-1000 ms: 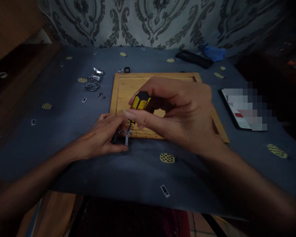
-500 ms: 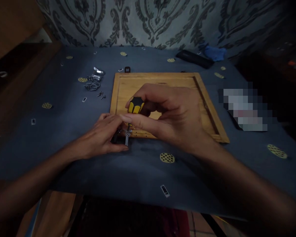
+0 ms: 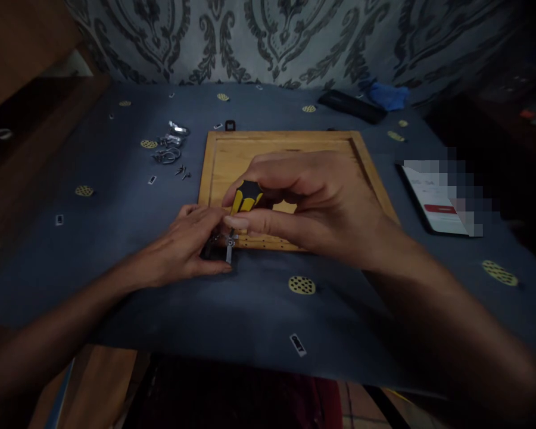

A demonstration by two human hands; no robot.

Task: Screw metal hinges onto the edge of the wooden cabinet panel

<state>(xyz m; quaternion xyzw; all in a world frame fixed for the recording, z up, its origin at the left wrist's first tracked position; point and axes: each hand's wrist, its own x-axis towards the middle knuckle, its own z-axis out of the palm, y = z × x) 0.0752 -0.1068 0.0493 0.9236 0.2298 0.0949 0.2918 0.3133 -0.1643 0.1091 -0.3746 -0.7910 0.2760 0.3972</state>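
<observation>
In my right hand (image 3: 312, 202) is a screwdriver (image 3: 249, 193) with a black and yellow handle, gripped between thumb and fingers. Its shaft points down at a small metal hinge (image 3: 230, 247) on the near left corner of a framed wooden panel (image 3: 232, 161). My left hand (image 3: 183, 247) grips the hinge, thumb at the near end and fingers on the far side. Part of the hinge and the screwdriver tip are hard to make out. A row of small holes runs along the panel's near edge, to the right of the hinge.
Several shiny metal hardware pieces (image 3: 172, 141) and a few screws (image 3: 183, 173) lie left of the panel. A phone (image 3: 422, 185) rests at the right. Behind are a dark long object (image 3: 352, 107) and a blue cloth (image 3: 388, 95). The table's front edge is below my hands.
My right hand has turned slightly, and the screwdriver handle has tilted and shifted a little right and down. My left hand and the hinge stay in place.
</observation>
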